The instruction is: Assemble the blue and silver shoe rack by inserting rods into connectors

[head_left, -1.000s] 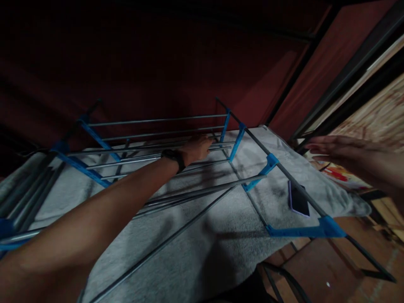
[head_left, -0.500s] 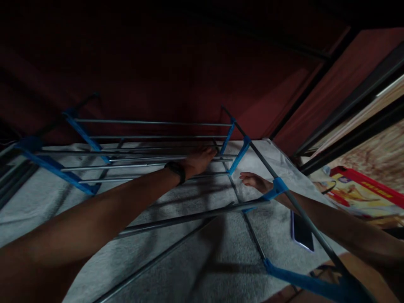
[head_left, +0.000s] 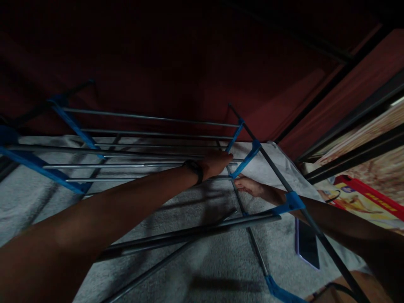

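Note:
A rack of grey metal tubes and blue plastic brackets lies across the middle. My left hand (head_left: 217, 163), with a dark band on its wrist, reaches over the rack; its fingers are closed around a metal tube (head_left: 164, 165) near that tube's right end. Below the lower corner of the blue bracket (head_left: 248, 159), my right hand (head_left: 249, 186) has its fingers curled against that corner. Its fingertips are partly hidden behind the bracket. Several tubes run left to another blue bracket (head_left: 41, 166). Nearer me, a loose-ended tube (head_left: 202, 231) slants beside the blue joint (head_left: 293, 202).
A grey fleecy cloth (head_left: 221, 269) lies under the rack. A phone (head_left: 307, 244) rests on it below my right forearm. At the far right is a red and yellow package (head_left: 366, 198). A dark red curtain-like surface (head_left: 176, 92) rises behind.
My left hand has moved right along the tubes towards the bracket, and its fingers have closed. My right hand has come in to the bracket's lower corner. The view has shifted slightly.

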Motion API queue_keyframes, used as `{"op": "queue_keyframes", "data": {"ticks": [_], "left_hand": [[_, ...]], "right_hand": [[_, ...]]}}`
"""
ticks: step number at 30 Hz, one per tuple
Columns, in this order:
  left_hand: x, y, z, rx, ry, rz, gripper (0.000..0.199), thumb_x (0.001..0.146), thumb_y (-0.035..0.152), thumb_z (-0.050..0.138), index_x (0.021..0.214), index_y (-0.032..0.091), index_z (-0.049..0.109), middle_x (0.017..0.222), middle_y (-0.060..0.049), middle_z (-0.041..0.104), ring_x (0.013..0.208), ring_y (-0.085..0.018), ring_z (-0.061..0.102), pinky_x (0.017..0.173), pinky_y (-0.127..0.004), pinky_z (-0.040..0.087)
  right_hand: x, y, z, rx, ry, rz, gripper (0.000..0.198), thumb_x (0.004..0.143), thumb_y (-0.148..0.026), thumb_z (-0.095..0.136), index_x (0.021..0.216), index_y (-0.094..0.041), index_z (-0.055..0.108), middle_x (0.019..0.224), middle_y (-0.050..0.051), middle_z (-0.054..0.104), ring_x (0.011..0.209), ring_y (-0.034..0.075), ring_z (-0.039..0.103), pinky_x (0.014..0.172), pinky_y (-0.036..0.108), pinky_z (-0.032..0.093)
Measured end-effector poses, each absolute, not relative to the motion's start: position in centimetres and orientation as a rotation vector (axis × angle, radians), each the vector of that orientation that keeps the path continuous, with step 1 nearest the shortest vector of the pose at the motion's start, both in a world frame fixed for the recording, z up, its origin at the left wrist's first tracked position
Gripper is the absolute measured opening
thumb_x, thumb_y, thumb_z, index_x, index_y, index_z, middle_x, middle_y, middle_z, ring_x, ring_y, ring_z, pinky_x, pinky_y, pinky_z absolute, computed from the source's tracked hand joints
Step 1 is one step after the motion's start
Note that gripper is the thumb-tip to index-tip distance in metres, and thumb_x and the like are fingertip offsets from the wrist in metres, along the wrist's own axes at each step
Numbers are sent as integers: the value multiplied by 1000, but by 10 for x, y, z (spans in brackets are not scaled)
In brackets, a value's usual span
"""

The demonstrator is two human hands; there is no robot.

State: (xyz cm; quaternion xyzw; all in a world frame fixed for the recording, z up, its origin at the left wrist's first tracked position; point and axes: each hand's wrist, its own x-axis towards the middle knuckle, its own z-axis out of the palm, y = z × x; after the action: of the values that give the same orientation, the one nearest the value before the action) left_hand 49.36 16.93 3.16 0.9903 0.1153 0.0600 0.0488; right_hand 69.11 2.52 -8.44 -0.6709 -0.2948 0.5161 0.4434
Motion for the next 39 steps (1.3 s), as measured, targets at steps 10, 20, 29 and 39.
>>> {"op": "queue_keyframes", "data": {"ticks": [10, 20, 29, 39], "left_hand": [[509, 161, 33, 2903, 427, 258, 32, 95, 13, 43, 117, 13, 65, 119, -16, 69, 106, -26, 68, 89, -35, 54], [511, 159, 39, 2793, 515, 283, 33, 88, 10, 49, 115, 17, 66, 117, -12, 71, 109, -26, 67, 90, -36, 53], [512, 156, 54, 2721, 518, 412, 27, 98, 23, 44, 113, 21, 67, 115, -7, 72, 109, -23, 66, 93, -34, 51], [512, 152, 72, 2830, 401, 466, 40, 99, 18, 40, 132, 25, 62, 120, -9, 71, 109, -23, 66, 92, -33, 47]], "right_hand": [[684, 42, -68, -1960, -640, 1215, 44, 81, -60, 60, 106, -24, 56, 98, 5, 62, 88, 22, 58, 76, 34, 47], [683, 43, -71, -1941, -722, 1236, 38, 85, -53, 54, 108, -22, 54, 99, 6, 61, 85, 22, 61, 73, 33, 50], [682, 43, -78, -1907, -681, 1163, 34, 83, -52, 60, 103, -24, 57, 90, 3, 62, 84, 21, 60, 72, 33, 50], [674, 42, -72, -1791, -658, 1116, 25, 77, -41, 73, 84, -23, 58, 73, 3, 61, 72, 21, 56, 70, 38, 50]]}}
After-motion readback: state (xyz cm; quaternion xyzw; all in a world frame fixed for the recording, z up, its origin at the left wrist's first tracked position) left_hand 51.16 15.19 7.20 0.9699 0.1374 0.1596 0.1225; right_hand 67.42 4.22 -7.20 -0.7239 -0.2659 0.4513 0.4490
